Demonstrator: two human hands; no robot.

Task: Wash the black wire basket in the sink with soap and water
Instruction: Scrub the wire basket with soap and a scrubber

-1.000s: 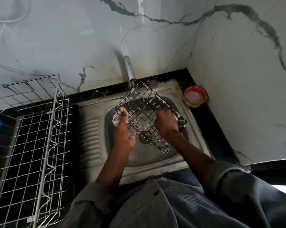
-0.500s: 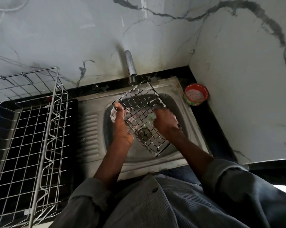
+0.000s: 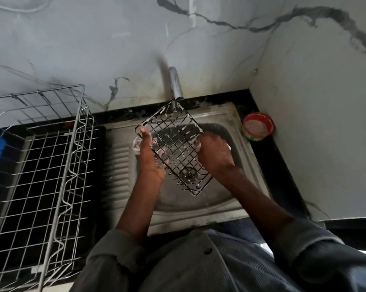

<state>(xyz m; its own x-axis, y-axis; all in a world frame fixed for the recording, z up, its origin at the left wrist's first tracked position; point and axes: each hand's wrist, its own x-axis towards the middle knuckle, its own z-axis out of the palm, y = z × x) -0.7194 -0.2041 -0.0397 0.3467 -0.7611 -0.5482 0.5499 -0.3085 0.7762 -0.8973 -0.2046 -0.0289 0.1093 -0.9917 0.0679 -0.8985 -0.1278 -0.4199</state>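
Black stone counter [image 3: 268, 165] running along the marbled walls, carrying a recessed steel sink [image 3: 236, 114] with a ribbed drainboard [image 3: 118, 163] at its left. A large silver wire rack [image 3: 51, 165] stands on the counter left of the sink. A red-rimmed round tub [image 3: 258, 127], possibly of soap, sits in the far right corner.

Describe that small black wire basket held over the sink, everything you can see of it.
The black wire basket is a shallow rectangular tray of thin dark crossed wires with a rim, streaked with white soap foam. It is held tilted over the sink, its far corner just below the tap. The left hand grips its left edge, thumb on the rim; the right hand holds the right edge.
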